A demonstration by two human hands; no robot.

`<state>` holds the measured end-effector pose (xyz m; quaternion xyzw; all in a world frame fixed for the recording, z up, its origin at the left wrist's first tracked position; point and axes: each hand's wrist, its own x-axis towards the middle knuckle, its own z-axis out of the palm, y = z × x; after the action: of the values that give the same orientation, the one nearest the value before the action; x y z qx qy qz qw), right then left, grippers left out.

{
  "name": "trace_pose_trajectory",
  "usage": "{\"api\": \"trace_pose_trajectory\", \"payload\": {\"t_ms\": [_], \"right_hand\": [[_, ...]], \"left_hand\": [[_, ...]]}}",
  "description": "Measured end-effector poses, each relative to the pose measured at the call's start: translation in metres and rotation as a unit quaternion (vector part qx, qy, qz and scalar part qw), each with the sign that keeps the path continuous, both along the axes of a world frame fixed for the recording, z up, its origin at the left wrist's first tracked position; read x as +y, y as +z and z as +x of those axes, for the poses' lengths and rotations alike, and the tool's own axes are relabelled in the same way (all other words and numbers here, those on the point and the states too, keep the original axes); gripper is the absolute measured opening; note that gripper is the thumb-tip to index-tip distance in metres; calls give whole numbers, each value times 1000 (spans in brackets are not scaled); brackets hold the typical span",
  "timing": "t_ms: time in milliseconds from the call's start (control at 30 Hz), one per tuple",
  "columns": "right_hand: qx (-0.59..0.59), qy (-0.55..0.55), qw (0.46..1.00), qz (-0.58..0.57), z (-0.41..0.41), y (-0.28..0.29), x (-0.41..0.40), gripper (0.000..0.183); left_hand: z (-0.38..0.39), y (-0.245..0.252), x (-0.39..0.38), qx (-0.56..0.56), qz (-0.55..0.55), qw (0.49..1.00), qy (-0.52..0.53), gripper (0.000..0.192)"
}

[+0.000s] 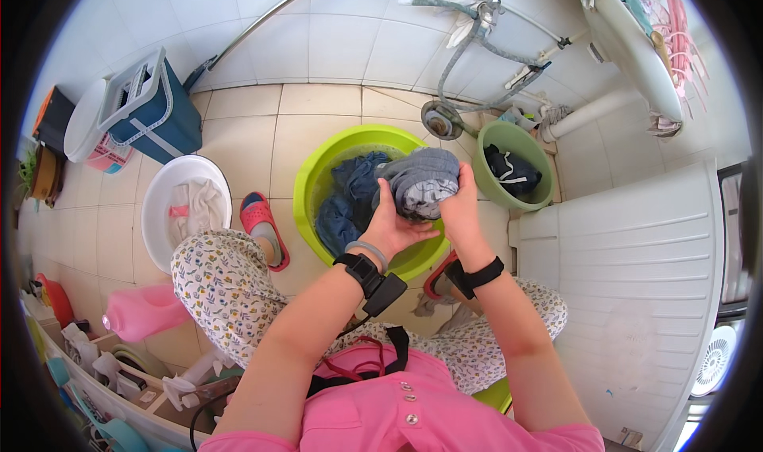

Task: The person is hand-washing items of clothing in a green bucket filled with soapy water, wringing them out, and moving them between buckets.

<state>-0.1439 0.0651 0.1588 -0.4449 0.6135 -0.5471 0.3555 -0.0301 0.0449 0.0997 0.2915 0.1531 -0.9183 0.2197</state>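
A bright green plastic basin (304, 205) stands on the tiled floor in front of me, with water and wet blue clothes (338, 213) in it. Over its right side I hold up a bunched grey garment (420, 172) with a lighter, patterned part showing. My right hand (462, 205) grips the garment's right edge. Under its left side is my left hand (393, 225), palm up with the fingers spread; whether it bears any of the weight is unclear.
A sage green bucket (486, 172) with dark clothes stands right of the basin, near a floor drain (441, 120). To the left are a white basin (156, 213) with pale cloth, a blue mop bucket (179, 124) and a pink jug (146, 312). A white ribbed panel (620, 243) is at right.
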Motion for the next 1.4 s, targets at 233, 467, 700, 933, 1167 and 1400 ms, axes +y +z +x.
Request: {"api": "trace_pose_trajectory", "payload": {"t_ms": [233, 467, 700, 933, 1167, 1400], "right_hand": [[-168, 33, 984, 47, 20, 7, 35, 38], [26, 115, 993, -13, 4, 24, 52, 53], [471, 231, 851, -6, -42, 24, 38, 54], [-195, 130, 915, 328, -47, -28, 32, 35], [-392, 111, 829, 384, -37, -41, 35, 38], [79, 228, 970, 36, -50, -43, 48, 102]], "left_hand": [[-4, -13, 6, 176, -40, 973, 143, 83], [3, -31, -3, 80, -13, 987, 136, 44], [12, -15, -17, 7, 15, 990, 144, 42], [14, -17, -20, 75, -105, 979, 157, 40], [12, -31, -29, 62, -108, 985, 121, 40], [12, -27, -32, -85, -49, 988, 116, 28]]}}
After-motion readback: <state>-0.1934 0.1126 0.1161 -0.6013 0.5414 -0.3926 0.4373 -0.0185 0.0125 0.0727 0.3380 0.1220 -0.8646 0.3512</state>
